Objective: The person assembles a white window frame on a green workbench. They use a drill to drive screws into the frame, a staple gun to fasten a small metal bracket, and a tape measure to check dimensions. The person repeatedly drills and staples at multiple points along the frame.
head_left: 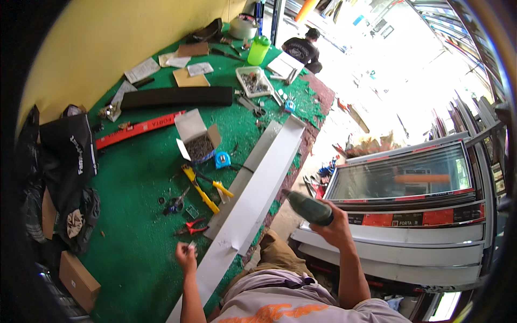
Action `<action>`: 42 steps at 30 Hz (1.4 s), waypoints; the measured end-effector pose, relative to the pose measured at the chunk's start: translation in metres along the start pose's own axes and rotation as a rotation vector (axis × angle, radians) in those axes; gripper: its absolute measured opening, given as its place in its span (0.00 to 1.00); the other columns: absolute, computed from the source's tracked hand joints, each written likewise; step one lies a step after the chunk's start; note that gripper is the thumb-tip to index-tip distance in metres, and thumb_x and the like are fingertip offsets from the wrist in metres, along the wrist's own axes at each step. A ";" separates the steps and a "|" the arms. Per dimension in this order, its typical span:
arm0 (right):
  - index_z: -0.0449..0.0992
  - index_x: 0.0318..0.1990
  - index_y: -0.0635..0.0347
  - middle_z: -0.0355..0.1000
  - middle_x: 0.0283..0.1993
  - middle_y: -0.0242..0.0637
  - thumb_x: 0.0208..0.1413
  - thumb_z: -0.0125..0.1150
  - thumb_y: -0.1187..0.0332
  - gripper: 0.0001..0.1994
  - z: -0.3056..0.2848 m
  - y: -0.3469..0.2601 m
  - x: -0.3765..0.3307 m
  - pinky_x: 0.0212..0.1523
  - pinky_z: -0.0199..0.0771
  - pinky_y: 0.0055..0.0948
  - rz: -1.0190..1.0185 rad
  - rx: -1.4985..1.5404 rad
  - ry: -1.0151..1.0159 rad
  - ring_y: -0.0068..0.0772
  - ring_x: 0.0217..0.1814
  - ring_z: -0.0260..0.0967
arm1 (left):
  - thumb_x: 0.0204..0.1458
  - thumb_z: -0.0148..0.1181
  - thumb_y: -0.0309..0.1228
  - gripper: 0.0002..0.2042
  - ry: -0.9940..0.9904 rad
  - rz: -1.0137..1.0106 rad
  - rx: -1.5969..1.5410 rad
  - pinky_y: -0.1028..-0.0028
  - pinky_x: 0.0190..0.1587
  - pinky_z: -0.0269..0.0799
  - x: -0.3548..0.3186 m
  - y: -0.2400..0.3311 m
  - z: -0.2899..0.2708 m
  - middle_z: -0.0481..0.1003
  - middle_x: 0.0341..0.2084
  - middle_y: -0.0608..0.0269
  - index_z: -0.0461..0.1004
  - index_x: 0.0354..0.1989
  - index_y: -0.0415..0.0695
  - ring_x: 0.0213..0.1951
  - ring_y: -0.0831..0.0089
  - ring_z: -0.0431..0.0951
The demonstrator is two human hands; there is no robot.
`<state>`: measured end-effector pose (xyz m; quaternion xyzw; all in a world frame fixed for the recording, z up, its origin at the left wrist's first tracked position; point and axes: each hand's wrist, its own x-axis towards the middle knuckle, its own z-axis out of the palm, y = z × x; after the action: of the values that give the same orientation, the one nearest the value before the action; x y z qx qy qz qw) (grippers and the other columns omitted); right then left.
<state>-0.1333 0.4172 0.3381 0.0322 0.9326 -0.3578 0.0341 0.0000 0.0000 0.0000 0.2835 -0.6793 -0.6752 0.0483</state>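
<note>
Our right hand (338,229) has its fingers wrapped round a power tool (311,209), probably for a firm aim, its narrow tip toward the white bar (253,199). Our left hand (187,257), just beside the bar, has fingertips pinched on a small pale piece (192,245), too tiny to identify. The bar lies along the table (134,183) edge, presumably for easy reach, as do the red pliers (192,227) nearby. The tool looks dark green and rounded; the bar, long and folded, carries faint marks.
</note>
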 end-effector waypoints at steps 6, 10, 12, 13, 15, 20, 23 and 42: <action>0.76 0.58 0.58 0.81 0.43 0.52 0.35 0.77 0.63 0.35 -0.035 0.090 0.116 0.47 0.78 0.42 0.076 -0.062 0.378 0.53 0.46 0.80 | 0.53 0.55 0.23 0.05 0.445 -0.076 0.202 0.78 0.19 0.69 -0.032 0.017 -0.060 0.71 0.30 0.65 0.71 0.38 0.41 0.29 0.78 0.73; 0.77 0.57 0.55 0.80 0.41 0.54 0.37 0.71 0.60 0.33 -0.058 0.151 0.210 0.46 0.78 0.47 0.147 -0.167 0.444 0.58 0.44 0.79 | 0.55 0.56 0.25 0.05 0.771 -0.092 0.113 0.78 0.19 0.72 -0.047 0.037 -0.058 0.73 0.28 0.62 0.70 0.39 0.42 0.26 0.75 0.75; 0.78 0.56 0.54 0.81 0.41 0.53 0.37 0.71 0.61 0.32 -0.064 0.183 0.257 0.44 0.78 0.45 0.205 -0.122 0.465 0.55 0.44 0.80 | 0.56 0.56 0.26 0.05 0.913 -0.088 0.007 0.78 0.19 0.73 -0.059 0.045 -0.028 0.74 0.28 0.60 0.70 0.39 0.42 0.24 0.74 0.77; 0.78 0.56 0.54 0.81 0.41 0.53 0.36 0.71 0.61 0.32 -0.068 0.200 0.281 0.44 0.79 0.45 0.199 -0.042 0.459 0.55 0.44 0.80 | 0.56 0.56 0.25 0.05 0.947 -0.098 0.101 0.76 0.17 0.74 -0.062 0.046 -0.008 0.75 0.27 0.57 0.68 0.38 0.42 0.21 0.72 0.78; 0.80 0.51 0.61 0.82 0.37 0.45 0.38 0.72 0.63 0.27 -0.071 0.235 0.315 0.39 0.78 0.37 0.214 0.113 0.403 0.42 0.38 0.80 | 0.54 0.59 0.23 0.07 0.859 -0.169 0.203 0.76 0.16 0.73 -0.075 0.043 0.035 0.76 0.25 0.56 0.66 0.37 0.42 0.20 0.73 0.77; 0.78 0.44 0.64 0.77 0.30 0.36 0.45 0.71 0.67 0.19 -0.060 0.308 0.387 0.28 0.76 0.28 0.396 0.846 0.104 0.28 0.26 0.75 | 0.45 0.57 0.16 0.10 0.635 -0.151 0.552 0.75 0.18 0.69 -0.134 0.016 0.116 0.70 0.22 0.63 0.65 0.33 0.41 0.22 0.73 0.73; 0.77 0.46 0.64 0.77 0.31 0.39 0.49 0.67 0.64 0.18 -0.033 0.338 0.426 0.27 0.79 0.30 0.510 1.079 -0.107 0.32 0.25 0.76 | 0.48 0.60 0.21 0.06 0.591 -0.266 0.574 0.71 0.22 0.70 -0.166 0.015 0.138 0.70 0.22 0.62 0.68 0.31 0.39 0.22 0.72 0.73; 0.79 0.40 0.71 0.77 0.32 0.55 0.46 0.72 0.46 0.30 0.012 0.377 0.532 0.38 0.73 0.43 0.235 -0.105 -0.158 0.47 0.35 0.76 | 0.54 0.57 0.22 0.03 0.541 -0.423 0.285 0.72 0.27 0.76 -0.172 0.071 0.202 0.73 0.26 0.61 0.70 0.33 0.37 0.27 0.72 0.77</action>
<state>-0.6302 0.7080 0.0325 0.1111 0.9342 -0.3036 0.1507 0.0302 0.2524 0.1052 0.5897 -0.6555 -0.4696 0.0458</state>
